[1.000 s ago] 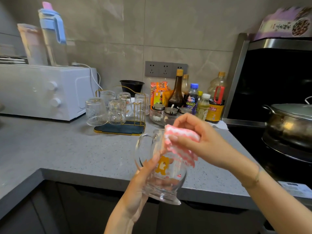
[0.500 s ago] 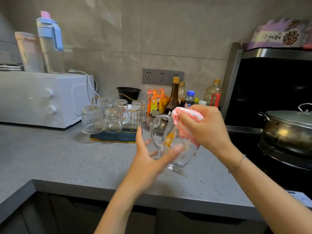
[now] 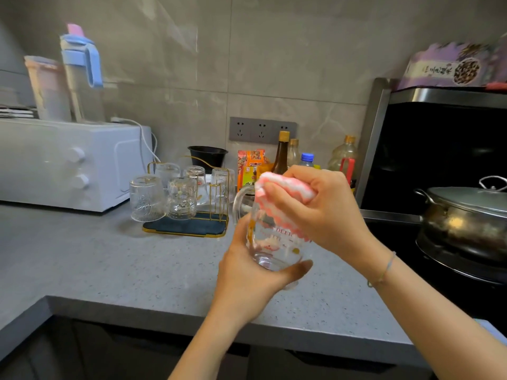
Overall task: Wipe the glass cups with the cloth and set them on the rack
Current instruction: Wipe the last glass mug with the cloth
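My left hand [image 3: 248,272] grips a clear glass mug [image 3: 274,244] with a handle and printed lettering, cupping its base above the counter's front part. My right hand [image 3: 315,212] holds a pink-and-white cloth [image 3: 285,200] bunched over the mug's rim and upper side. A gold wire rack [image 3: 189,226] with a dark tray stands behind on the counter, and several glass cups [image 3: 181,198] sit upside down on it.
A white microwave [image 3: 68,163] stands at the left with jugs on top. Sauce bottles [image 3: 282,154] and packets line the wall behind the mug. A steel pot [image 3: 466,218] sits on the black stove at the right. The grey counter [image 3: 109,259] ends at a front edge below my hands.
My left hand let go of the mug briefly, then took it again around the base. The mug turned so its lettering faces me. The cloth stayed on the rim.
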The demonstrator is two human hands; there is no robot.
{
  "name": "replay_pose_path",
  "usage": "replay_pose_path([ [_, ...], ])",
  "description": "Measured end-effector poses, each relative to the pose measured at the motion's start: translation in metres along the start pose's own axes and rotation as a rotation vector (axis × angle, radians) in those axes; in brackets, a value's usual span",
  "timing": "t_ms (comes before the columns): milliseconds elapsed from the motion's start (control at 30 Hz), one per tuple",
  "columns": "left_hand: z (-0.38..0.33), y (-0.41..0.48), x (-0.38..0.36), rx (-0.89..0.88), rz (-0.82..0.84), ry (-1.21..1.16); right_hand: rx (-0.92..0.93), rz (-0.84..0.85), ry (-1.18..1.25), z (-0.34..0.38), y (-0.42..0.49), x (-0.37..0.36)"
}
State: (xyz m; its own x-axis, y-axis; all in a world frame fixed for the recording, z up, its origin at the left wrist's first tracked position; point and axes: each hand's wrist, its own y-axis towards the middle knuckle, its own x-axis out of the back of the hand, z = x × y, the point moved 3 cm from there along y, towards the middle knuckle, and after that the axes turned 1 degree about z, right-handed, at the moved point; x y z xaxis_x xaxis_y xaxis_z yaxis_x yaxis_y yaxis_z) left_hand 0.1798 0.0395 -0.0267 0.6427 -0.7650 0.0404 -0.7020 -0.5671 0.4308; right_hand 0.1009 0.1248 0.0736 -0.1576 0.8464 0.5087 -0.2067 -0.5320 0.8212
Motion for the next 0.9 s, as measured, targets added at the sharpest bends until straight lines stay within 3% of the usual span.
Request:
replay_pose_path([
  [100,-0.003,0.001,0.006,0.101,0.191,-0.215,-0.033,0.045,0.231,-0.008,-0.002,0.008],
  [233,0.001,-0.008,0.0,0.34,0.612,-0.544,-0.162,0.028,0.478,-0.017,-0.004,0.012],
  [367,0.007,-0.003,-0.003,0.419,0.712,-0.486,-0.246,0.032,0.47,-0.019,-0.002,0.009],
  [500,-0.007,0.002,-0.001,0.32,0.575,-0.182,-0.255,0.007,0.414,-0.018,0.004,0.016],
  [633,-0.024,0.004,-0.007,0.065,0.205,0.085,-0.181,-0.08,0.204,-0.008,0.009,0.013],
  [733,-0.021,0.006,-0.007,-0.038,0.02,0.127,-0.152,-0.129,0.173,-0.001,0.011,0.009],
  [900,-0.018,0.008,0.004,-0.027,0.093,-0.036,-0.106,-0.066,0.163,0.003,0.01,0.008],
])
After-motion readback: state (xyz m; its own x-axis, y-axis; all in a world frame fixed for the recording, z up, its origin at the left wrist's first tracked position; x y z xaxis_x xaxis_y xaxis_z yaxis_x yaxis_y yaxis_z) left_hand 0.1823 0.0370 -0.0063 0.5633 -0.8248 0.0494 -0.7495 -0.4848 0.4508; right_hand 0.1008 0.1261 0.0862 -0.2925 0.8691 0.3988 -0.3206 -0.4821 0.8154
